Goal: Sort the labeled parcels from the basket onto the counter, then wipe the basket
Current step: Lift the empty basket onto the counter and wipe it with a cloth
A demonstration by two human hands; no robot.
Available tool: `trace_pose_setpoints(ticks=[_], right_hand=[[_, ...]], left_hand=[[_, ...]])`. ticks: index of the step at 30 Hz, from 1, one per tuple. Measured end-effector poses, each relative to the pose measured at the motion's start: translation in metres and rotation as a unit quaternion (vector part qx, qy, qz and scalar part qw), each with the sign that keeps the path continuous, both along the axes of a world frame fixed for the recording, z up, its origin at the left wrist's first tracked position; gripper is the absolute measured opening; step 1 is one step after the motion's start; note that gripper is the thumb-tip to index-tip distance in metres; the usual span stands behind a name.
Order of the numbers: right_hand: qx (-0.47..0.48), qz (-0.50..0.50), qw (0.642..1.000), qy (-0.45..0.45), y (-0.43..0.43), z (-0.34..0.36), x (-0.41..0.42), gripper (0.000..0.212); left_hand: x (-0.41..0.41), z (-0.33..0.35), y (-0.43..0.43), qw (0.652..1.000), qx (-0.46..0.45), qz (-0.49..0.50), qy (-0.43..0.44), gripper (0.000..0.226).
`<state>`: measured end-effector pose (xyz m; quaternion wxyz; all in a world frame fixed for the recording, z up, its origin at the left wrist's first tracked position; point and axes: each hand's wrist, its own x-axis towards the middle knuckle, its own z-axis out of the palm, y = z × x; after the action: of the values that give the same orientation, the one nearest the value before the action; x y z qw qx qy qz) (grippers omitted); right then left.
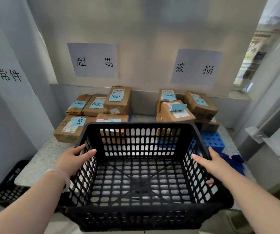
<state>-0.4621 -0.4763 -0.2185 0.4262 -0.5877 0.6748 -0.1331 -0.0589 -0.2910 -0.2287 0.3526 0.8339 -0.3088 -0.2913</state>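
Single head-worn wide-angle view, set above the person's forearms, facing forward and down. The basket point(141, 215) sits very close under the lens and fills the lower half, with the left hand point(71, 159) and right hand point(215, 164) gripping its side walls. The counter point(43, 159) with parcels point(117, 102) lies mid-frame just beyond; the back wall point(144, 31) and paper signs point(93, 60) face the camera squarely, frame edges bowed.

Empty black slotted basket point(141, 124) stands upright over the bench's point(39, 159) near edge. Brown, blue-labelled parcels point(117, 103) lie in two groups at the bench's back.
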Motion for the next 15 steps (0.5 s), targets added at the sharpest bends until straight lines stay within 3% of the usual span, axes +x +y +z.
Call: trace_pose_setpoints(ticks=[7,13,15], right_hand=[[-0.007,0.073,0.997,-0.023,0.038,0.012,0.024,0.071],[-0.033,0.112,0.993,-0.033,0.081,0.027,0.077,0.07],[-0.042,0.122,0.991,-0.034,0.097,0.03,0.1,0.074]], left_hand=[[0.007,0.0,0.072,0.995,-0.036,0.08,0.042,0.081],[0.029,0.006,0.144,0.988,-0.076,0.135,0.02,0.058],[0.048,0.008,0.17,0.986,-0.08,0.143,0.012,0.062]])
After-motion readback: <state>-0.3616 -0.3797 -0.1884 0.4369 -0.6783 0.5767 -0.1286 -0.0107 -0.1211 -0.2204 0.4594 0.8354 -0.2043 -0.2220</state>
